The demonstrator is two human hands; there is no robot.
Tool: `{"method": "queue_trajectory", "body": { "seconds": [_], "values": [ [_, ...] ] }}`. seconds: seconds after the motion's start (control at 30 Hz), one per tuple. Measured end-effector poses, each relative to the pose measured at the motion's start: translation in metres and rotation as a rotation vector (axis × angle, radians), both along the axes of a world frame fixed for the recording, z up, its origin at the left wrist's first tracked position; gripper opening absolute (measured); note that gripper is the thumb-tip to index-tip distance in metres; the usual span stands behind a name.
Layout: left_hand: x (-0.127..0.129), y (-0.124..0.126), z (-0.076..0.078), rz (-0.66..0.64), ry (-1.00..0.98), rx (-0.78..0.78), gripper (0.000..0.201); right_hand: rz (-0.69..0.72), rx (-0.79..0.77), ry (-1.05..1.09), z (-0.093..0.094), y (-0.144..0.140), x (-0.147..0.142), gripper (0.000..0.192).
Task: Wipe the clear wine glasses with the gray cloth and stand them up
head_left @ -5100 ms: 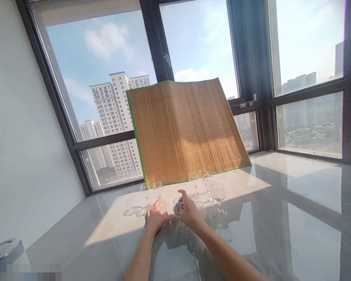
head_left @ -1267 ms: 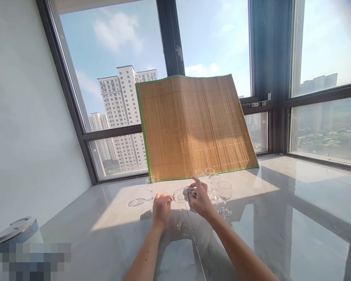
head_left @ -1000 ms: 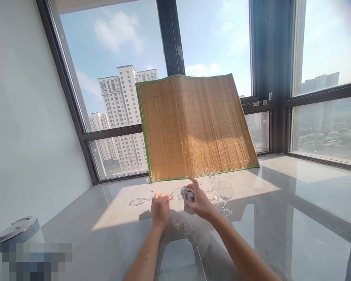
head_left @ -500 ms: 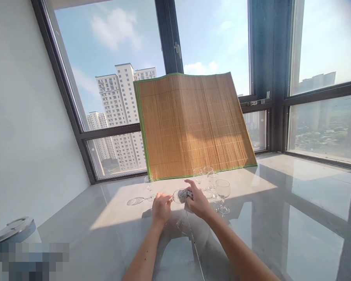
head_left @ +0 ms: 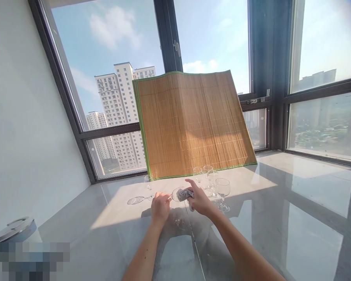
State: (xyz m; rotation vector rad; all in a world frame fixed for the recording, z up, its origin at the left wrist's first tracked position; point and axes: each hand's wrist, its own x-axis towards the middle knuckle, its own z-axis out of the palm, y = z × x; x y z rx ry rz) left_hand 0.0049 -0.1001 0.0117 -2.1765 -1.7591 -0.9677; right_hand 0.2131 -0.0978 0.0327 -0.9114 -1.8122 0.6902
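Wineglass [head_left: 174,194] sideways above counter [head_left: 82,253], seemingly mid-wipe: your left hand [head_left: 160,208] fingers clamped at stem, right hand [head_left: 200,200] fingers clamped on cloth [head_left: 183,194] at bowl. Five standing wineglasses [head_left: 223,186] nearby; cannot tell which are wiped.

Both hands bare, left hand [head_left: 160,207] and right hand [head_left: 199,200]. Fingers [head_left: 190,182] slender, nails too small to make out. Wrists bare, narrow. Left forearm [head_left: 144,244] bare, slim, widening toward the elbow end; two tiny dark spots on it, mole-like. Right forearm [head_left: 236,242] bare too, same taper, skin looks plain and smooth at this resolution.
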Motion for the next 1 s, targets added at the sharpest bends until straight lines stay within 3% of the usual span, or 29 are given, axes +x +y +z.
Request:
{"method": "queue_trajectory", "body": {
  "seconds": [0.13, 0.3, 0.5, 0.63, 0.77, 0.87, 0.93, 1.0],
  "values": [
    [-0.002, -0.001, 0.002, 0.002, -0.004, -0.005, 0.025, 0.063, -0.094, 0.021, 0.005, -0.001, 0.006, 0.063],
    [-0.003, -0.001, 0.006, -0.007, 0.023, -0.040, 0.023, -0.055, 0.048, 0.070, 0.011, -0.006, -0.002, 0.056],
    [-0.001, -0.002, 0.011, -0.148, 0.011, -0.044, 0.025, -0.183, 0.103, 0.065, 0.009, -0.005, -0.006, 0.059],
    [0.000, -0.002, 0.008, -0.099, -0.088, 0.013, 0.022, -0.239, 0.149, 0.019, 0.010, -0.001, -0.002, 0.060],
    [-0.005, 0.004, 0.002, -0.026, -0.415, -0.038, 0.020, -0.337, 0.167, 0.138, 0.013, 0.000, 0.002, 0.068],
    [-0.008, 0.007, 0.004, 0.038, -0.738, -0.098, 0.030, -0.393, 0.183, 0.163, 0.011, -0.002, -0.001, 0.070],
    [-0.003, 0.005, 0.010, -0.037, -1.048, -0.148, 0.036, -0.392, 0.163, 0.157, 0.006, -0.002, -0.007, 0.070],
    [0.006, -0.002, 0.017, -0.216, -1.387, -0.233, 0.035, -0.354, 0.127, 0.158, 0.000, -0.003, -0.017, 0.070]
  ]
}}
